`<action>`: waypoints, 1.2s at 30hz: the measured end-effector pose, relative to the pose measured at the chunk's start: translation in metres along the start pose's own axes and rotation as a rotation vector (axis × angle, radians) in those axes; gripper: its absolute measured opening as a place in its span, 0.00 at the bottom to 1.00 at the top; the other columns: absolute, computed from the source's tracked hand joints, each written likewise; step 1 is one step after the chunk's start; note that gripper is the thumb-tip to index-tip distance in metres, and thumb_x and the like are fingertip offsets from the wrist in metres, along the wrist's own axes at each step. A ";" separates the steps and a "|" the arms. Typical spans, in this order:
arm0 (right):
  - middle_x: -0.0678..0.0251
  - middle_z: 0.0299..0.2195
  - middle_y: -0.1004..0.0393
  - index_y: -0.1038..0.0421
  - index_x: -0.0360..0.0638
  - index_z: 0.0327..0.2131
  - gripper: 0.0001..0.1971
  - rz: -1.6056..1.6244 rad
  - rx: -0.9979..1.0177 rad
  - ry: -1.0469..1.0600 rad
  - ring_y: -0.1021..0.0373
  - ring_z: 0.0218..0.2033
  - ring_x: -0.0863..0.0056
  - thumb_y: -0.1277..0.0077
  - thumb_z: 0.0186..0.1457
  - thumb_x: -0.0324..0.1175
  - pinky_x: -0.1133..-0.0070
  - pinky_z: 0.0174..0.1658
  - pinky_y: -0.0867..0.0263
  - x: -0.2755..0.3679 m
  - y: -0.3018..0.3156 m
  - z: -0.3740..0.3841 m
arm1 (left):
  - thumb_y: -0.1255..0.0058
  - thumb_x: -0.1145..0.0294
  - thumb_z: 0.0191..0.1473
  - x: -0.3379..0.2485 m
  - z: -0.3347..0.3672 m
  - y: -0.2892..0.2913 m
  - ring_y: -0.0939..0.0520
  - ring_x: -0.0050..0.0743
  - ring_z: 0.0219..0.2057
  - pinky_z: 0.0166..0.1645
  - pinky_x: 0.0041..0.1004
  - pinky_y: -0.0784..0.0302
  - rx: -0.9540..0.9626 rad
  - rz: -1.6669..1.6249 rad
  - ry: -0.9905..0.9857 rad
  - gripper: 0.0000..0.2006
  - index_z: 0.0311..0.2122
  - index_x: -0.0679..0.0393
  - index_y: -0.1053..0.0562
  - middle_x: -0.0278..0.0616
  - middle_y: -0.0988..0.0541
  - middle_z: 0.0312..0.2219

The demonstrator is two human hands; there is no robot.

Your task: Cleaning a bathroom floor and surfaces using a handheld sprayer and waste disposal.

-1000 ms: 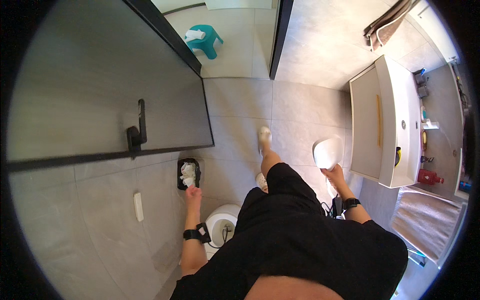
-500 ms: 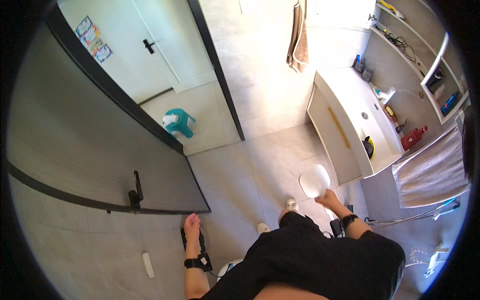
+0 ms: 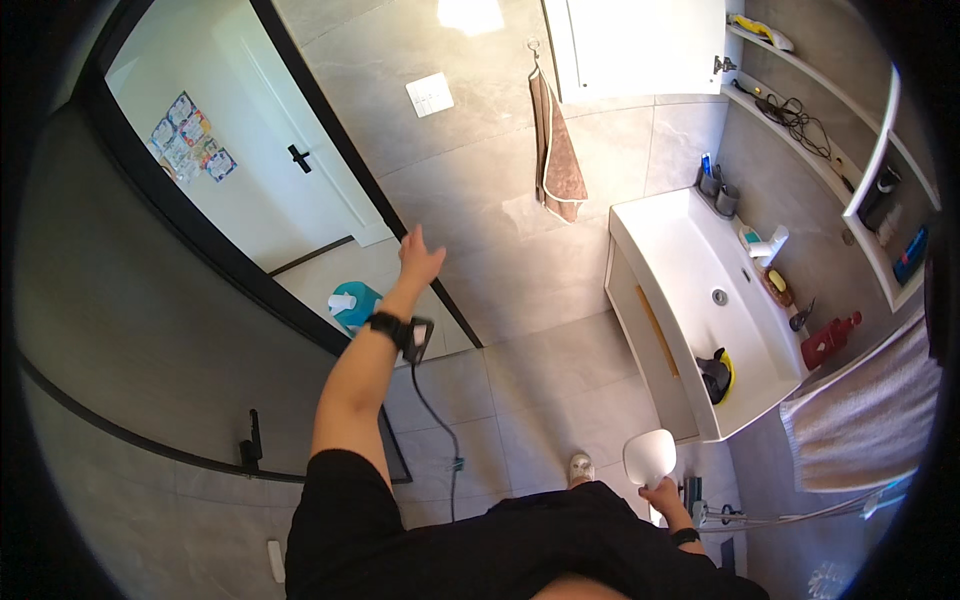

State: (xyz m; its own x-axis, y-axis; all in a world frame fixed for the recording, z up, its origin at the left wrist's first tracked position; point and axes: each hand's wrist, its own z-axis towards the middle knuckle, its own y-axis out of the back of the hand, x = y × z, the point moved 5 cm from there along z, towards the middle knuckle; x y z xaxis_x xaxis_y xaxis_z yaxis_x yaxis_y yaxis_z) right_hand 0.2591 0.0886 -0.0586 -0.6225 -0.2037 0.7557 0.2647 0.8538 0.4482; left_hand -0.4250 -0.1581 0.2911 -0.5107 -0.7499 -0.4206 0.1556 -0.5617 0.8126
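My right hand is closed round the handle of a white paddle-shaped object with a broad, rounded head. It hangs low, beside the front corner of the washbasin cabinet; whether it is a brush or a mirror I cannot tell. My left hand is stretched forward, fingers apart and holding nothing, in front of the wall by the black door frame. A light switch plate is on the wall beyond it. The wrist wears a black strap with a small box and a cable.
At the right stands a white washbasin with a yellow-and-dark object in it. A red pump bottle sits on its edge. A brown towel hangs on the wall. A dark glass door is at left; a teal stool stands outside.
My left hand has risen from low by the glass door to far forward near the door frame. The view has shifted toward the wall. The white object stays in my right hand.
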 end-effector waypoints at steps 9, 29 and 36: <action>0.51 0.28 0.23 0.24 0.40 0.32 0.19 -0.156 -0.077 0.096 0.25 0.32 0.56 0.40 0.37 0.43 0.68 0.37 0.29 0.035 0.018 0.061 | 0.45 0.62 0.45 -0.087 0.150 0.041 0.47 0.63 0.61 0.64 0.50 0.49 -0.018 0.096 0.167 0.48 0.67 0.51 0.58 0.47 0.50 0.64; 0.58 0.31 0.21 0.22 0.43 0.36 0.16 -0.057 0.055 0.115 0.23 0.35 0.65 0.41 0.40 0.34 0.72 0.39 0.30 0.081 -0.009 0.047 | 0.42 0.66 0.45 0.049 0.031 -0.075 0.42 0.60 0.60 0.63 0.40 0.42 0.102 -0.137 0.117 0.40 0.63 0.60 0.47 0.59 0.48 0.59; 0.59 0.23 0.22 0.23 0.36 0.32 0.12 -0.119 0.155 0.162 0.24 0.24 0.71 0.40 0.41 0.31 0.73 0.29 0.30 0.025 0.002 0.099 | 0.48 0.58 0.50 0.266 -0.351 -0.037 0.28 0.58 0.51 0.54 0.43 0.29 0.589 0.111 0.707 0.26 0.54 0.56 0.32 0.56 0.27 0.48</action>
State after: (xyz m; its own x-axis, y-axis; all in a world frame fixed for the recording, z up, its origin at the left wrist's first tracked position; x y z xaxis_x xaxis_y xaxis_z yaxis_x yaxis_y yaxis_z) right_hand 0.1716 0.1326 -0.0863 -0.5128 -0.3707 0.7743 0.0727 0.8800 0.4695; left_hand -0.2697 -0.4593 0.0079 0.1465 -0.9363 -0.3192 -0.3810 -0.3511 0.8553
